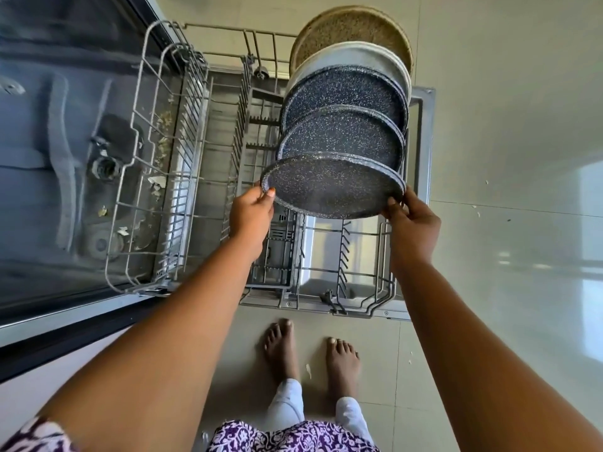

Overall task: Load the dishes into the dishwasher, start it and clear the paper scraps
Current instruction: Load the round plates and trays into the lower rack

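Five plates (346, 93) standing on edge fill the far right side of the rack (375, 309), and the nearest plate (332, 187) tilts over its middle. The near right corner lies open above short tines (343, 256). A cutlery basket (277, 256) blocks the near middle. The left half is open between low tine rows (192, 125).
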